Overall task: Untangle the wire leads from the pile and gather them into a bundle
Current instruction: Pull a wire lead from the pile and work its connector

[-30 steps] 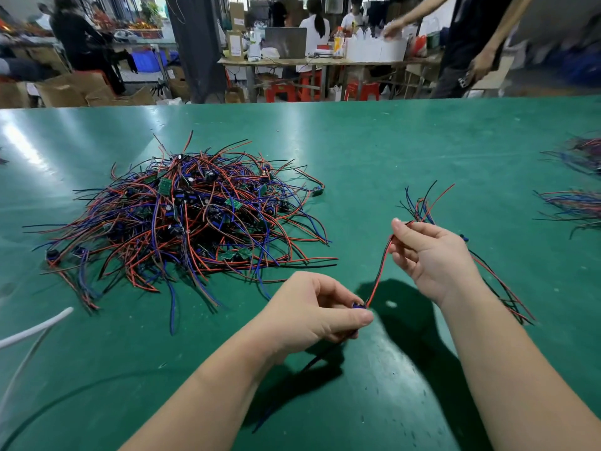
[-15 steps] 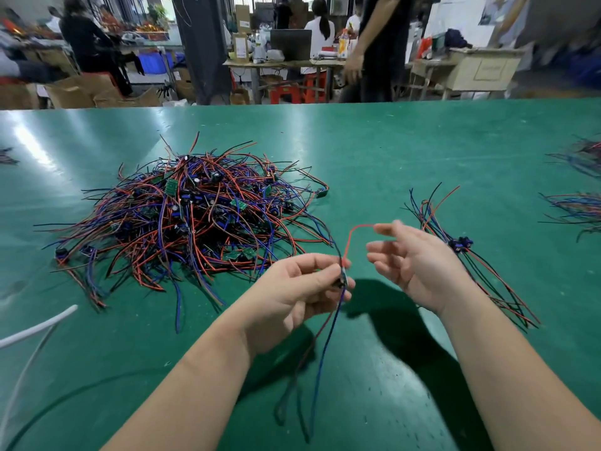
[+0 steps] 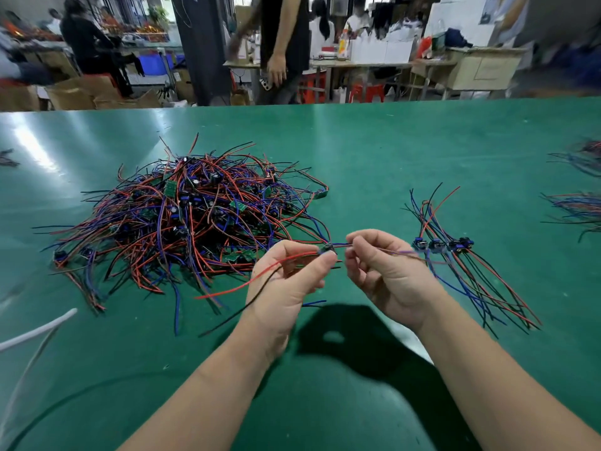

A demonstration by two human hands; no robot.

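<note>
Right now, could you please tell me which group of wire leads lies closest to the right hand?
The small bundle just beside the right hand, its blue connectors in a row; the tangled pile sits left, the other bundles much farther right.

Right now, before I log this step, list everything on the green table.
tangled pile of wire leads with small green boards: one, red, blue and black, table left-centre.
laid-out bundle of leads: one, same colours, right of the hands.
held wire lead: one, red and black ends trailing left, between both hands.
other wire heaps: two, mixed colours, far right edge.
white cable: one, left edge.
green table: one, under everything.
left hand: pinches held wire lead.
right hand: pinches held wire lead.
</note>
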